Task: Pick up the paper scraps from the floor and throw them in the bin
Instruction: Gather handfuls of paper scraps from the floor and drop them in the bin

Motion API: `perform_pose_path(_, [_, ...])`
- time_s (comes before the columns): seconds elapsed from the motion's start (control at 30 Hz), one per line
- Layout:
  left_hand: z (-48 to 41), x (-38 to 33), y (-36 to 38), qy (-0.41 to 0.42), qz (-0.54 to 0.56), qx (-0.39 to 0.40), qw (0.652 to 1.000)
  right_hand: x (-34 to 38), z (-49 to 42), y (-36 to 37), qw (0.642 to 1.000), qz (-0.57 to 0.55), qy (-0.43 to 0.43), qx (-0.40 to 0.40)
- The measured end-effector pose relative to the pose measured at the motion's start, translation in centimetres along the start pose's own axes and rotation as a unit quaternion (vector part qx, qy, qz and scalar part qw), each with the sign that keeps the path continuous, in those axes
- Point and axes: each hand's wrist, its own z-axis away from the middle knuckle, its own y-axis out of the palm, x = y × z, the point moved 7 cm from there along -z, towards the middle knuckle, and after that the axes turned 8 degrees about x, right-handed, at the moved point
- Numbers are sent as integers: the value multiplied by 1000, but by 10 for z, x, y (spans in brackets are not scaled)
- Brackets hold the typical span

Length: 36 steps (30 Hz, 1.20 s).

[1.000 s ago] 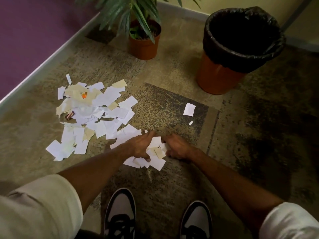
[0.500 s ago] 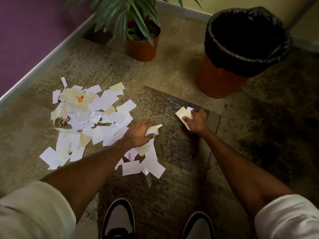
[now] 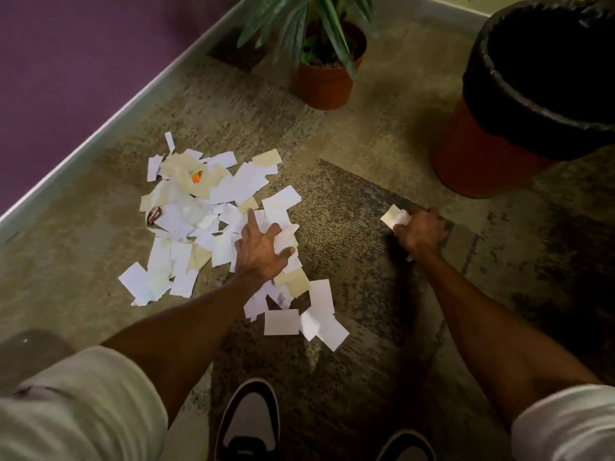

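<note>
Purple wall [image 3: 66, 61] at far left, edged by a pale skirting board [image 3: 100, 128] running diagonally down to the carpet [image 3: 366, 277]; heap of paper scraps [image 3: 206, 207] spread on the carpet left of centre, mostly white with some cream pieces, an orange fleck near the top and a small dark wrapper [image 3: 153, 216] at the left edge; more loose scraps [image 3: 299, 317] trailing toward the near side, just ahead of the shoes [image 3: 248, 424]. Left hand [image 3: 263, 251] pressed palm-down on the right edge of the heap, fingers spread wide, forefinger pointing away, thumb curled around a wad of white paper; pale sleeve [image 3: 76, 404] at lower left. Potted plant [image 3: 324, 71] in an orange pot near the top centre, leaves drooping over the rim, well apart from the heap. Right hand [image 3: 419, 229] low over the dark patch of carpet, fingers closed in a fist around a few gathered scraps [image 3: 394, 216], cream and white corners poking out to the left of the knuckles; whether touching the carpet, impossible to tell. Orange bin [image 3: 482, 151] with black liner [image 3: 539, 78] at upper right, beyond the right hand and apart from it; inside dark, contents not discernible.
</note>
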Motion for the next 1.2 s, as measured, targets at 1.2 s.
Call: perform_pose_path(1.2, [-3,-29,-24,-25,0,-36,999,-4,9,-19,970,-234,-72,-9])
